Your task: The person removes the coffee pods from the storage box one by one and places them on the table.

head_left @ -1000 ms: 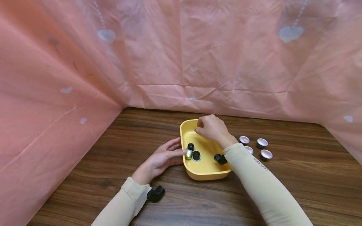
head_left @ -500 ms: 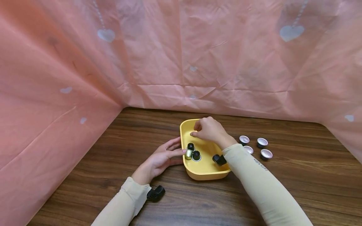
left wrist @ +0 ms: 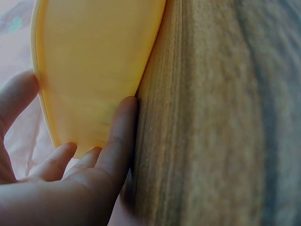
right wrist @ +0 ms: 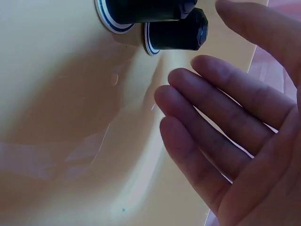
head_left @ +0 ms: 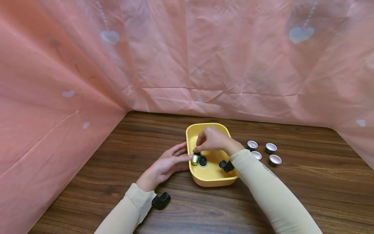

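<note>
A yellow rectangular tub (head_left: 214,183) stands on the wooden table. Inside, along its left wall, are a gold-green coffee capsule (head_left: 195,160) and two black coffee capsules, the nearer black capsule (head_left: 203,161) standing lid down. My left hand (head_left: 168,164) steadies the tub from the left, straight fingers on its outer wall (left wrist: 94,70) and thumb at the rim. My right hand (head_left: 214,140) reaches into the tub above the farther black capsule, partly hiding it. In the right wrist view its thumb and fingers are apart, beside the black capsule (right wrist: 176,34), with no grip visible.
Right of the tub, several dark capsules (head_left: 271,148) with pale lids facing up rest on the table (head_left: 315,169). A pink cloth (head_left: 187,65) with heart prints hangs behind and to the left. Each wrist wears a black camera (head_left: 161,200).
My right hand has moved nearer and slightly left inside the tub, down to the farther black capsule. The left hand, the tub and the capsules stay in place.
</note>
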`<action>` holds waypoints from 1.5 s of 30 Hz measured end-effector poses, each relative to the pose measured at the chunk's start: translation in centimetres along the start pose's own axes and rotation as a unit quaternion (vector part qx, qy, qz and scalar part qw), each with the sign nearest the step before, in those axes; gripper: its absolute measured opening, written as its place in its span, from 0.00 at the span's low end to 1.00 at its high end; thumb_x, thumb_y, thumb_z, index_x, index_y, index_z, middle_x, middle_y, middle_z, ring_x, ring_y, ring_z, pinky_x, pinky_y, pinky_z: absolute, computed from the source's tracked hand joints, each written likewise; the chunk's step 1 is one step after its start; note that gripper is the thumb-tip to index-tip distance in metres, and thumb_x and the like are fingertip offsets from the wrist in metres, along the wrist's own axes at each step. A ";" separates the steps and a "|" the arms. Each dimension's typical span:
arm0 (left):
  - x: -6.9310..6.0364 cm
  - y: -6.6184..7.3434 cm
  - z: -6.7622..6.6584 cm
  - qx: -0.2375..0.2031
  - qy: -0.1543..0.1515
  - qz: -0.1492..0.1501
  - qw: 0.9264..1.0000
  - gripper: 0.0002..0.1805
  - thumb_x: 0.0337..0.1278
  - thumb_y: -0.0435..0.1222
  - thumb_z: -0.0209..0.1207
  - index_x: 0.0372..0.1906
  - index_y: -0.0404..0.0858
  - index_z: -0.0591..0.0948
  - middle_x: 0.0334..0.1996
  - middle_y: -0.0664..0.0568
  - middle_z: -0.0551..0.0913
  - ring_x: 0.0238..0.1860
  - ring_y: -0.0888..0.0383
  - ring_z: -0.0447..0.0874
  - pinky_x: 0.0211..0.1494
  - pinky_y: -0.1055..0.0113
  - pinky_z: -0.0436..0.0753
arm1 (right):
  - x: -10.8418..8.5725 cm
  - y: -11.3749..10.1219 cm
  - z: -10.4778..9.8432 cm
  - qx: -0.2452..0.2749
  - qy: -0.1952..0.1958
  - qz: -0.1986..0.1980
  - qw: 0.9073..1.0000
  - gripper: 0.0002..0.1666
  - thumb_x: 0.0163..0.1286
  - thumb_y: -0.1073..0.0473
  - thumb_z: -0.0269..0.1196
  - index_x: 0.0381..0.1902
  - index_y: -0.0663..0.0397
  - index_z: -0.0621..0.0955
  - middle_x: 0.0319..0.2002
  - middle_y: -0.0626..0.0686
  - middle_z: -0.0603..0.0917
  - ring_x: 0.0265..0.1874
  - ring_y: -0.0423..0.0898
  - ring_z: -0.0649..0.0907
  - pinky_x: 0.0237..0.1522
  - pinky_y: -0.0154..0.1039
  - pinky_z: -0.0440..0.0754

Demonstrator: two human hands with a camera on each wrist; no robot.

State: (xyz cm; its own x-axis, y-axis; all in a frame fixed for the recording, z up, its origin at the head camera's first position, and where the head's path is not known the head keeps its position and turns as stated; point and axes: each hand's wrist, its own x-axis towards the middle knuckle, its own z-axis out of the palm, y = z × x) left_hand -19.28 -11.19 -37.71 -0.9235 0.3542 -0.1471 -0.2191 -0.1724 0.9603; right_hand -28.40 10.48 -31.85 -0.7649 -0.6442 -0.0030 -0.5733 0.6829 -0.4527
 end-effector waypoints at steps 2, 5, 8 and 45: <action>0.0 0.0 0.0 0.001 -0.001 -0.001 1.000 0.42 0.73 0.32 0.64 0.86 0.42 0.60 0.84 0.42 0.64 0.70 0.53 0.77 0.73 0.45 0.82 | 0.0 0.0 0.0 0.006 -0.009 -0.002 1.000 0.12 0.60 0.47 0.80 0.31 0.48 0.92 0.31 0.42 0.93 0.32 0.36 0.84 0.39 0.33 0.83; 0.0 0.1 0.0 0.001 -0.002 -0.002 1.000 0.42 0.73 0.32 0.64 0.86 0.42 0.60 0.84 0.42 0.64 0.70 0.53 0.77 0.73 0.45 0.83 | 0.0 0.1 0.1 0.010 -0.017 -0.004 1.000 0.12 0.59 0.48 0.80 0.32 0.48 0.92 0.31 0.43 0.93 0.31 0.35 0.84 0.39 0.32 0.83; 0.0 0.1 0.0 0.002 -0.001 -0.002 1.000 0.42 0.73 0.32 0.64 0.86 0.42 0.60 0.83 0.42 0.64 0.70 0.53 0.77 0.73 0.45 0.82 | 0.1 0.2 0.1 0.009 -0.021 -0.002 1.000 0.11 0.59 0.49 0.81 0.33 0.48 0.92 0.31 0.43 0.93 0.32 0.36 0.85 0.40 0.33 0.83; 0.2 -0.1 -0.1 -0.001 -0.002 0.004 1.000 0.42 0.73 0.32 0.64 0.86 0.43 0.60 0.84 0.42 0.64 0.76 0.48 0.72 0.75 0.43 0.81 | 0.0 0.7 0.1 0.065 -0.033 0.006 0.997 0.07 0.67 0.57 0.76 0.39 0.54 0.92 0.35 0.47 0.94 0.34 0.38 0.86 0.38 0.32 0.81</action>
State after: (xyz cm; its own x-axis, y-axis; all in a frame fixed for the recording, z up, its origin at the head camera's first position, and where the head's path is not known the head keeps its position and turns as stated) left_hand -19.47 -11.17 -37.80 -0.9240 0.3564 -0.1383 -0.2123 -0.1774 0.9610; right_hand -28.74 10.90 -32.25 -0.7488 -0.6596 -0.0659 -0.5177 0.6440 -0.5633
